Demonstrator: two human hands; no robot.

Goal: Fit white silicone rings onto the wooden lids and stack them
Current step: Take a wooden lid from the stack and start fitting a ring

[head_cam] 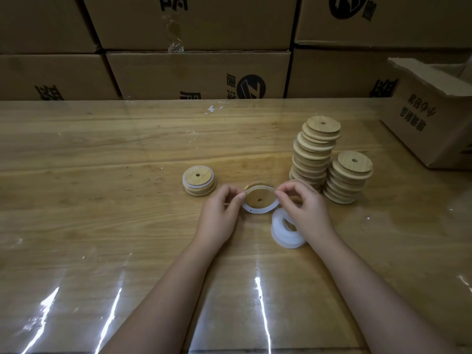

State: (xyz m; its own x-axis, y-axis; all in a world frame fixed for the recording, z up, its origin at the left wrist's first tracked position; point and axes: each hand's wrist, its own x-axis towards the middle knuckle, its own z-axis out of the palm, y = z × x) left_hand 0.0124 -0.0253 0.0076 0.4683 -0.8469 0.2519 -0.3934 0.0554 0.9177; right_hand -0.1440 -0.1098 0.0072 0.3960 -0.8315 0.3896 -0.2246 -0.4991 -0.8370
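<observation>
Two pinch grips at frame centre: your left hand point(219, 213) and right hand point(304, 203) clamp the ring point(258, 212), part-stretched round the lid point(258, 198). Ring looks soft and stretchy, so hold its edge. Lid is probably stiff and light.

A round wooden lid point(258, 198) with a white silicone ring point(258, 212) around it was between the left hand point(219, 213) and the right hand point(304, 205), over the wooden bench point(102, 162). A short stack of wooden lids point(199, 183) stood to its left. A tall leaning stack of wooden lids point(314, 154) and a lower stack of wooden lids point(348, 178) stood to its right. A pile of white silicone rings point(283, 232) lay partly under the right hand. Brown cardboard boxes point(199, 72) stood behind the bench.
</observation>
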